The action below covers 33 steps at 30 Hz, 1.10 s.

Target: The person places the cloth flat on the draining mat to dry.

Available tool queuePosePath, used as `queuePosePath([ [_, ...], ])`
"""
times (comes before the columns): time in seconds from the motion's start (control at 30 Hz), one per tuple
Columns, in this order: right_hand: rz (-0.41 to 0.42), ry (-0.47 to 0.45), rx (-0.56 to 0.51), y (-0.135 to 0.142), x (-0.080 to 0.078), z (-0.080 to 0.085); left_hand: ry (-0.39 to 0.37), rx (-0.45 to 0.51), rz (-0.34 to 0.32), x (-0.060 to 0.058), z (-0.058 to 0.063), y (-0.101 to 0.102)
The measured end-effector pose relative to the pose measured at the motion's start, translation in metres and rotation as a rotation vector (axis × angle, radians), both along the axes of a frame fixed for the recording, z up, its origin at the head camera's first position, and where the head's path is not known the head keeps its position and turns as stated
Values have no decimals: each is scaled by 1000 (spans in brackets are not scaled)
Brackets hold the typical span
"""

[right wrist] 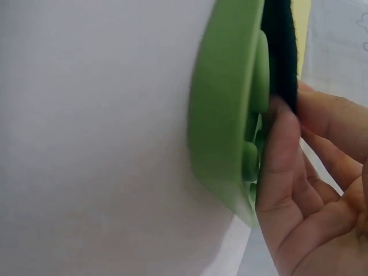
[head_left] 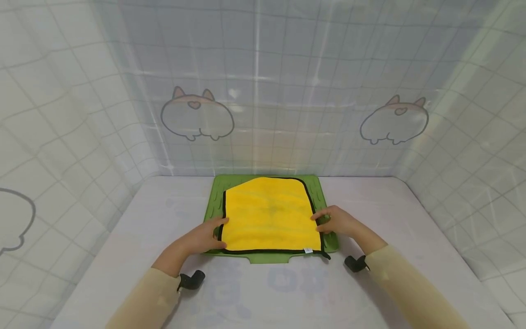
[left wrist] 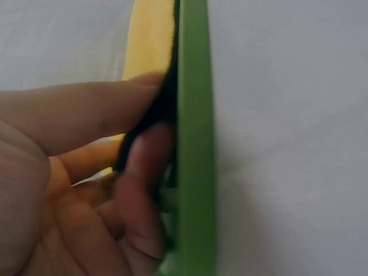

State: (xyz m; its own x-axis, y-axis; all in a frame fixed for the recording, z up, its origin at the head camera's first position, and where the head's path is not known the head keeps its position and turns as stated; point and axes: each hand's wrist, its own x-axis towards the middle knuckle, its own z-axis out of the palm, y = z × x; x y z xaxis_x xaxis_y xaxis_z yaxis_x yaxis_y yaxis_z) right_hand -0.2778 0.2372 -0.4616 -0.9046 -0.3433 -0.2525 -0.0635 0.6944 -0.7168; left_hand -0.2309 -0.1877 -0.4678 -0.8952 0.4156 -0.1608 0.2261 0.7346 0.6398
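A yellow cloth (head_left: 269, 214) with black edging lies spread over a green ridged tray (head_left: 269, 258). Its far left side runs on a slant with no black trim showing; a small white tag (head_left: 308, 251) is at the near right. My left hand (head_left: 207, 235) pinches the cloth's left edge; in the left wrist view a finger (left wrist: 150, 152) reaches beneath the black edging. On the opposite side my right hand (head_left: 339, 220) pinches the right edge, and the right wrist view has its fingers (right wrist: 282, 155) between cloth and tray, with the thumb on top.
The tray stands on a white table (head_left: 164, 196), against a tiled-pattern curtain (head_left: 287, 137) at the back. Similar sheets rise at left and right. A black wrist device (head_left: 192, 279) hangs by the left sleeve, another black device (head_left: 355, 263) by the right.
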Motion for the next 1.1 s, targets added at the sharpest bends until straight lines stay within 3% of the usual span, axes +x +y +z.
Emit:
queuePosePath([
  [0.17, 77, 17, 25, 2, -2, 4, 16, -28, -21, -1, 6, 1],
  [0.4, 59, -1, 15, 1, -12, 11, 27, 17, 96, -16, 8, 0],
  [0.53, 68, -6, -37, 0, -21, 12, 25, 59, 121, -27, 7, 0],
  [0.8, 27, -8, -129, -2, -42, 10, 59, 67, 147, -45, 3, -1],
  [1.1, -40, -17, -144, -14, -61, 13, 56, 95, 183, -63, 1, 4],
])
